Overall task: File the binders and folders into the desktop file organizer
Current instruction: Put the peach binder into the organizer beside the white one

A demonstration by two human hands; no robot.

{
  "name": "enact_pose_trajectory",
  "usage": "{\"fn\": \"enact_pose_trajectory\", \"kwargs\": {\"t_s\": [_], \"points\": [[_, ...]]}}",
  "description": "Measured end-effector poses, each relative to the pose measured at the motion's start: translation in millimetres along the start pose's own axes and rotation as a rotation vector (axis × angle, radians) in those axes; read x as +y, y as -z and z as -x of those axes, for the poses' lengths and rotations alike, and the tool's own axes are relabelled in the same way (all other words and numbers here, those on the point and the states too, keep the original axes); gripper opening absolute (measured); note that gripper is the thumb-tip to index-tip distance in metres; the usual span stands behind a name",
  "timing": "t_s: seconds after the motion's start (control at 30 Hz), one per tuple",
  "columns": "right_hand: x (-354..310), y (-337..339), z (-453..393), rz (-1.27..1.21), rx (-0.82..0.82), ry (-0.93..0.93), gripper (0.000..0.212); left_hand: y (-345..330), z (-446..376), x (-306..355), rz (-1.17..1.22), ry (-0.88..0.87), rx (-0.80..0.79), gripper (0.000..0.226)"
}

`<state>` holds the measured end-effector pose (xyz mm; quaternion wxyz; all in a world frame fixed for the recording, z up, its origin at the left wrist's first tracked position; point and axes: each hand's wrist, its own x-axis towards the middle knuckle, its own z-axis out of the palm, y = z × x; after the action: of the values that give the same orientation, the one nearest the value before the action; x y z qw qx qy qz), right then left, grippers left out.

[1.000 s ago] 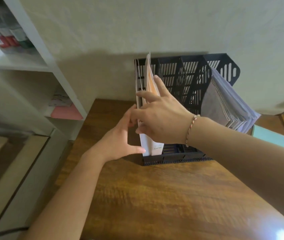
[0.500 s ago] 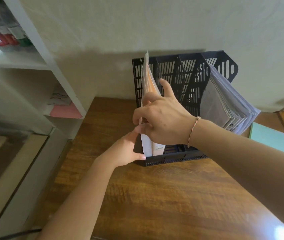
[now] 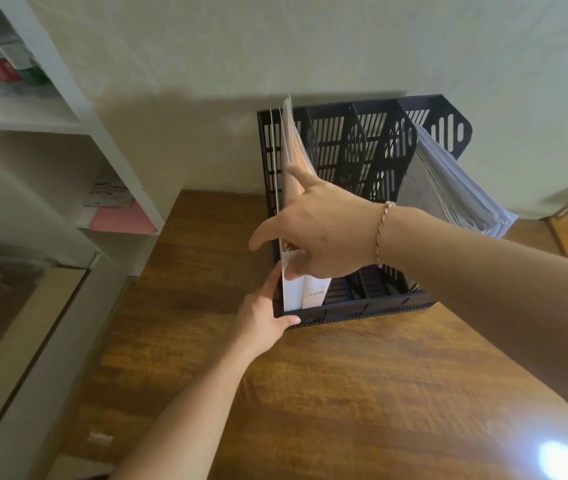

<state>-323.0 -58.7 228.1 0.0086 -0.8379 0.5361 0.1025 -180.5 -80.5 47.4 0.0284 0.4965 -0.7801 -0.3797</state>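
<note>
Left slot: white binders [image 3: 291, 289] and folders are standing in the black file organizer [image 3: 362, 311].
Right hand [image 3: 317, 233]: you are pressing open fingers flat against them, gripping nothing.
Left hand [image 3: 265, 317]: you are bracing the organizer's front corner, clasping its edge.
Right slot: clear sleeves [image 3: 448, 188] are leaning outward.
Middle slots: sitting empty.
Remaining: a teal folder's corner, perhaps.
</note>
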Motion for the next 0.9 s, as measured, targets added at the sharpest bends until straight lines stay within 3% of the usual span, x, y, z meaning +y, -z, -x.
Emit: {"fn": "enact_pose_trajectory", "kwargs": {"t_s": [0.23,0.4,0.57,0.63,0.7,0.77,0.83,0.9], "points": [[-1,-1,1,-0.148,0.104,0.038,0.054,-7,-5,-7,0.009,0.006,0.023,0.081],[-4,-5,2,-0.113,0.090,-0.017,0.055,-5,1,-6,0.017,-0.016,0.022,0.083],[-6,-12,9,-0.032,0.150,-0.005,0.055,28,8,2,-0.070,-0.147,-0.095,0.133],[-10,-10,13,0.006,0.213,-0.014,0.057,56,9,8,-0.037,-0.180,-0.073,0.144],[-11,-5,21,-0.086,0.348,-0.033,0.057,89,9,16,0.127,-0.307,-0.025,0.134],[-7,-5,37,-0.269,0.630,-0.056,0.052,120,11,28,0.210,-0.463,0.044,0.112],[-8,-22,59,-0.527,0.978,-0.204,0.038,140,11,40,0.250,-0.567,0.126,0.103],[-19,-66,75,-0.737,1.204,-0.438,0.019,150,15,55,0.211,-0.644,0.211,0.088]]}}
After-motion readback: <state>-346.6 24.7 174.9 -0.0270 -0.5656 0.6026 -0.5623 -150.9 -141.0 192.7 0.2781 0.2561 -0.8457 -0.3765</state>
